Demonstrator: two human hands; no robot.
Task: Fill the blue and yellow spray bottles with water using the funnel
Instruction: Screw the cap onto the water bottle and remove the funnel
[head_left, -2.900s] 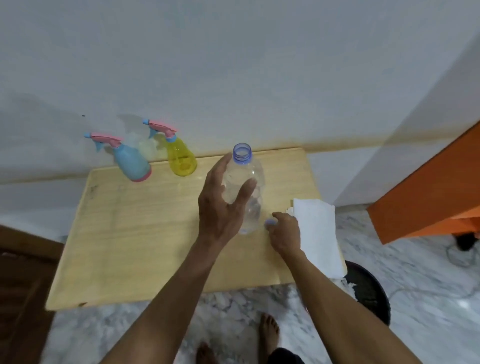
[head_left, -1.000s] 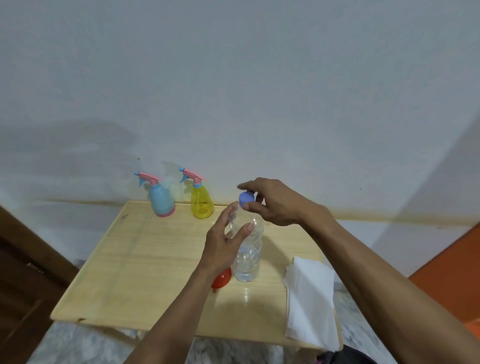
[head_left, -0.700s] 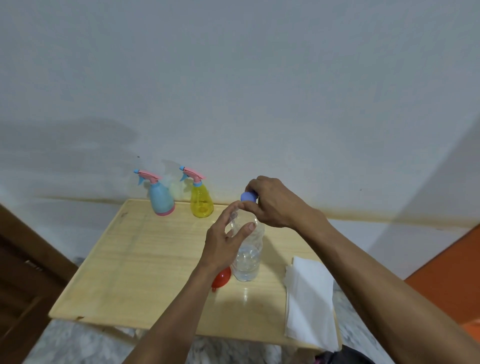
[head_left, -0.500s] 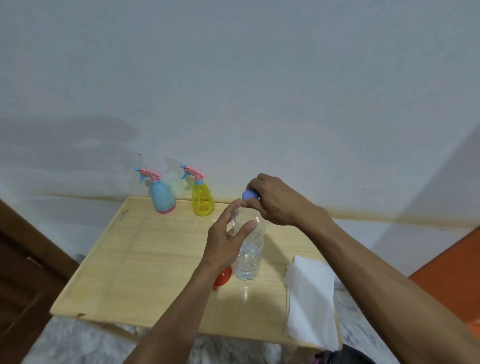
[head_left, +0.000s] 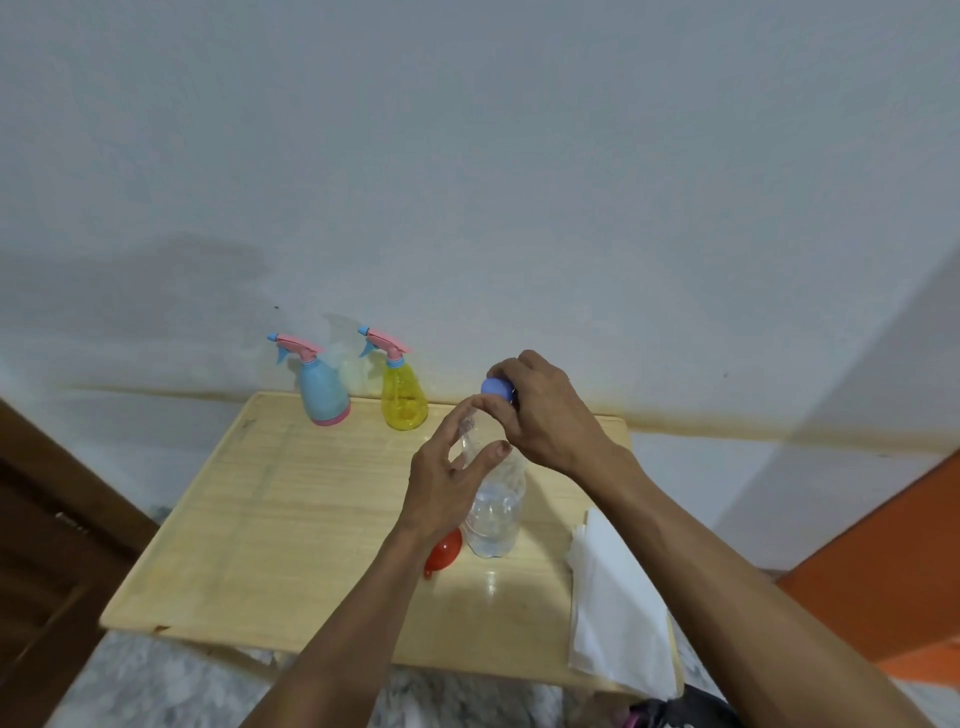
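My right hand (head_left: 540, 410) pinches the cap (head_left: 494, 387) on the clear bottle (head_left: 496, 512); my left hand (head_left: 447, 478) grips its neck. Squeezing that thin plastic too hard, I judge, could tip it or knock the funnel (head_left: 444, 553) just beside its base. A little water sits low inside. Blue sprayer (head_left: 322, 387) and yellow sprayer (head_left: 402, 395) stand capped at the table (head_left: 270, 519) back; how full, I can't tell

Soft, even indoor light is filling the scene, a little dim. A small glare spot is shining on the wooden table (head_left: 291, 530) toward six o'clock of centre. Faint shadows are lying on the wall (head_left: 467, 156) at nine o'clock. Wide-angle distortion is bending the edges, and the near forearms are blurring slightly.
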